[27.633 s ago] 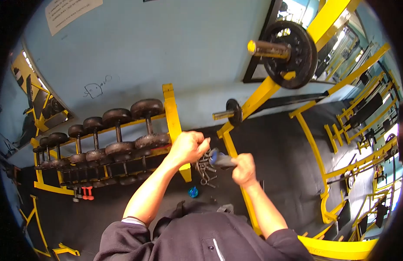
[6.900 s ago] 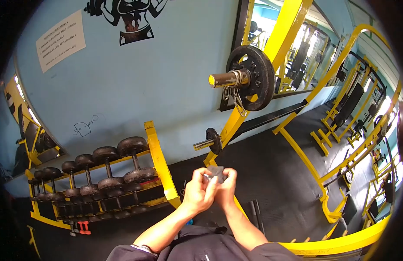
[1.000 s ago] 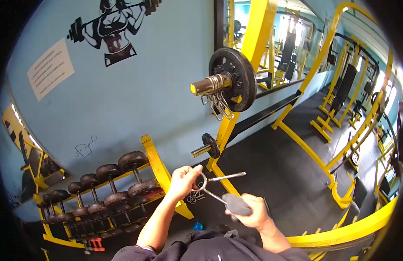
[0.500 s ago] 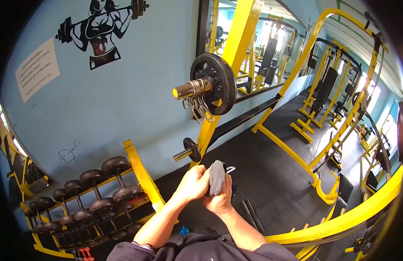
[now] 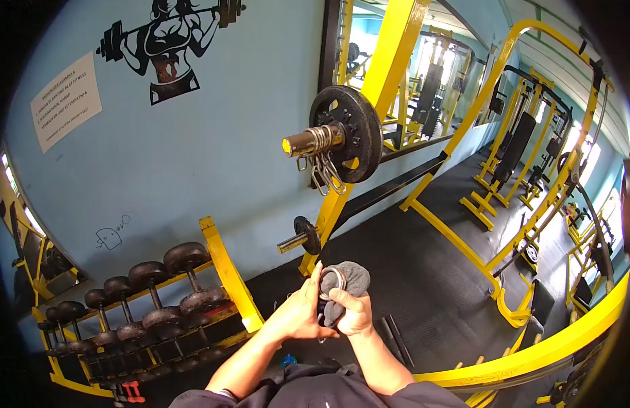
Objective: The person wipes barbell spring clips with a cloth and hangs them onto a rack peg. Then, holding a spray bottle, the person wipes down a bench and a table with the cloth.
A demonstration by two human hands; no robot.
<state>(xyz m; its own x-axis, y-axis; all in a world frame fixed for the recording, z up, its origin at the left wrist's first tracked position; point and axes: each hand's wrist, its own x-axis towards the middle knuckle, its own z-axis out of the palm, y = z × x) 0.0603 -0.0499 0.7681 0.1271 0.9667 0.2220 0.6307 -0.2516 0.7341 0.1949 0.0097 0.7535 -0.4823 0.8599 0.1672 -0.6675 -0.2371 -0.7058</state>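
In front of my chest, both hands meet around a metal spring collar [image 5: 334, 279] and a grey cloth [image 5: 354, 277]. My right hand [image 5: 355, 316] grips the bunched cloth, its thumb pressed over it beside the collar's ring. My left hand [image 5: 302, 309] cups the collar from the left side, fingers pointing up along the ring and thumb lower down. Part of the collar is hidden by the cloth and my fingers. Beyond my hands, several similar spring collars [image 5: 323, 163] sit on and hang from a plate-holder peg [image 5: 301, 143] next to a black weight plate [image 5: 355, 132].
A dumbbell rack [image 5: 230, 279] with several black dumbbells [image 5: 148, 274] stands left along the blue wall. A smaller plate [image 5: 307, 234] hangs on a lower peg. A yellow curved frame [image 5: 532, 360] crosses the right front. Dark bars [image 5: 396, 340] lie on the black floor mat.
The cloth has turned and spread out, and the collar's ring now shows between my hands. My left hand has opened from a closed grip into a cupped one. The view has shifted slightly left.
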